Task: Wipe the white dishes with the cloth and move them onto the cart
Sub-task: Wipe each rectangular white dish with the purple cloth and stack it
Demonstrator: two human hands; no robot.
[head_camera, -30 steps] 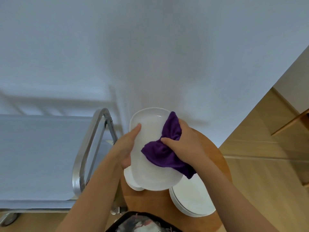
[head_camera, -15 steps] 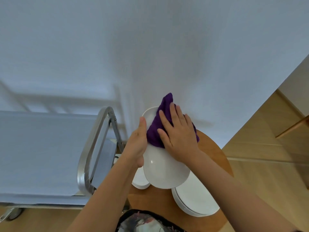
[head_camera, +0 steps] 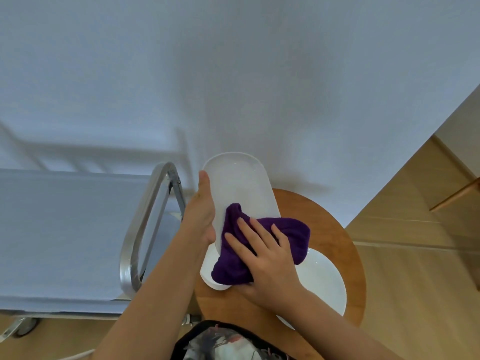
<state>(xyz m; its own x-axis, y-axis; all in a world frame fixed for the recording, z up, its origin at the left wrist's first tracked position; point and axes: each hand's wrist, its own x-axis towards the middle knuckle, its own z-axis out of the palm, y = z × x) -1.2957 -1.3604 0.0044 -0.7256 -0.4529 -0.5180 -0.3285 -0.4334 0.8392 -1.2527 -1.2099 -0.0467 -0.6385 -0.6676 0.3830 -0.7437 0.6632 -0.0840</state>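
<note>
The oval white platter (head_camera: 239, 183), gripped by the left hand (head_camera: 201, 219), is mid-wipe; the right hand (head_camera: 265, 255) presses the purple cloth (head_camera: 293, 232) flat-fingered. Next it goes onto the cart (head_camera: 78, 229).

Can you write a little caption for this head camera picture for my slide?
Left hand holds a white oval dish while the right hand presses a purple cloth on it.

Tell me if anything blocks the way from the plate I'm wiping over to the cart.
Only the cart's metal handle stands between the plate and the cart's top; the plate would have to be lifted over it. The left hand holds the plate while the right hand presses the cloth on it.
</note>
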